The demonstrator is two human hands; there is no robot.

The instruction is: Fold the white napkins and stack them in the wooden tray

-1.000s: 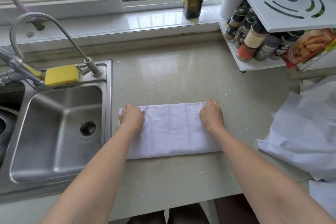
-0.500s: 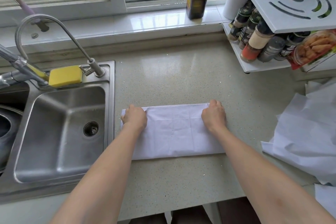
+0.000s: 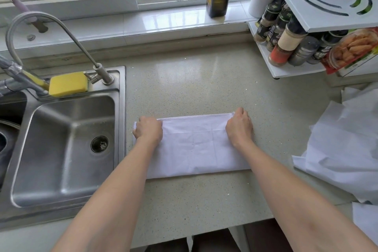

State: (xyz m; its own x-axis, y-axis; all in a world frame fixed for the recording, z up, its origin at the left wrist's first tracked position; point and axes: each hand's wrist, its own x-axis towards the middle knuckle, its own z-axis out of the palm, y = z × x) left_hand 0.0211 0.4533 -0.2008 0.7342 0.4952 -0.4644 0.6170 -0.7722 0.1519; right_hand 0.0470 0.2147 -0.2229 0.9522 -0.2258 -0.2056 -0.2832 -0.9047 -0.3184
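Both hands are down on the folded white cloth napkin (image 3: 196, 145), flat on the speckled stone bench (image 3: 204, 88) beside the steel sink (image 3: 61, 149). Left hand (image 3: 148, 131) grips the far left corner, fingers curled; right hand (image 3: 239, 127) pinches the far right corner. Loose white napkins (image 3: 343, 149) lie heaped to the right.

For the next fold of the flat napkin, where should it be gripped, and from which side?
Probably by its two far corners, coming from above at the short ends: the napkin lies flat as a wide strip, and the left hand and right hand already sit there.
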